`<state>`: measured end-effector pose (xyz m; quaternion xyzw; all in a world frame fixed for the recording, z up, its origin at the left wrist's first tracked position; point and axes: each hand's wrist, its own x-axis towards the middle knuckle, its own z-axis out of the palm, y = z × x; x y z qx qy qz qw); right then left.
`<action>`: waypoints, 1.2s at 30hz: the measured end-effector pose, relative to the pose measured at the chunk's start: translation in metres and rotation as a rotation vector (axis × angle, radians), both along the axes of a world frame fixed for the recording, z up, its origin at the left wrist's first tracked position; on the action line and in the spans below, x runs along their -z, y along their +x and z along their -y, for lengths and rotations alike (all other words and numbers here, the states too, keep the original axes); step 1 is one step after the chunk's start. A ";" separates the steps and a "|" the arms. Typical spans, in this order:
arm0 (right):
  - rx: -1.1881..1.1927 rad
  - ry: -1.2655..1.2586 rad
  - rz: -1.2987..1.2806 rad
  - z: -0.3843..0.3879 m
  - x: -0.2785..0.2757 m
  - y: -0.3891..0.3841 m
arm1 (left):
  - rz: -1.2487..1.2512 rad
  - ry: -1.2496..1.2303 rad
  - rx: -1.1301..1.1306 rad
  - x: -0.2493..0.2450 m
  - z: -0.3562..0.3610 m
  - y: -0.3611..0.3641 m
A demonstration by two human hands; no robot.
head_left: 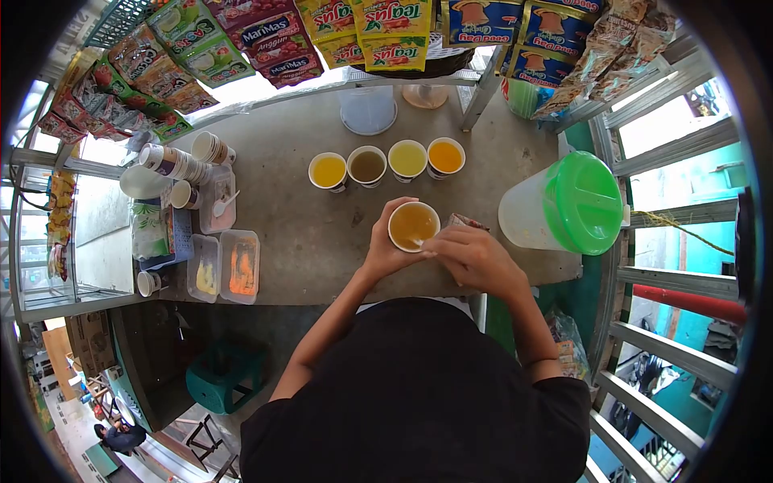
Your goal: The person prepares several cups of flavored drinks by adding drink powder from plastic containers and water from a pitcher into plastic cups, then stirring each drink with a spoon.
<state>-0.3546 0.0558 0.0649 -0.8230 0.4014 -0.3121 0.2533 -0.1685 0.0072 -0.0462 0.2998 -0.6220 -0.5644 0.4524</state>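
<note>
A paper cup [414, 226] of amber drink stands at the front of the counter, with my left hand [388, 244] wrapped round its left side. My right hand [475, 259] pinches a small white spoon [418, 241], whose tip dips into the drink. Just behind my right fingers lies a reddish-brown sachet [465, 220], partly hidden by the hand. Farther back, a row of filled paper cups holds a yellow drink [328, 171], a brownish drink [367, 167], a pale green-yellow drink [407, 158] and an orange drink [445, 156].
A clear bucket with a green lid [592, 203] stands at right. Stacked paper cups [173, 163] and plastic tubs [243, 266] occupy the left side. Drink sachets [394, 32] hang overhead along the back. Below the counter at left is a green stool [221, 378].
</note>
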 end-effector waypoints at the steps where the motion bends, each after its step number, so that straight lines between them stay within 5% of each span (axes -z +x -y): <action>1: 0.043 0.011 -0.040 0.001 -0.001 -0.002 | -0.008 0.008 -0.012 -0.002 -0.001 -0.001; 8: 0.138 -0.170 0.045 0.003 0.008 0.013 | 0.015 -0.020 0.016 -0.001 -0.003 -0.005; 14: -0.043 0.011 0.077 -0.004 0.006 0.005 | 0.005 0.014 -0.014 0.007 -0.004 -0.002; 22: 0.159 -0.040 0.094 0.005 0.003 0.007 | 0.025 -0.002 0.002 -0.005 -0.007 -0.008; 28: 0.003 0.037 0.075 0.001 0.000 0.003 | -0.005 0.002 -0.006 0.001 -0.004 -0.005; 36: 0.148 0.051 0.077 0.007 0.000 0.005 | 0.029 -0.003 -0.019 -0.003 -0.007 -0.008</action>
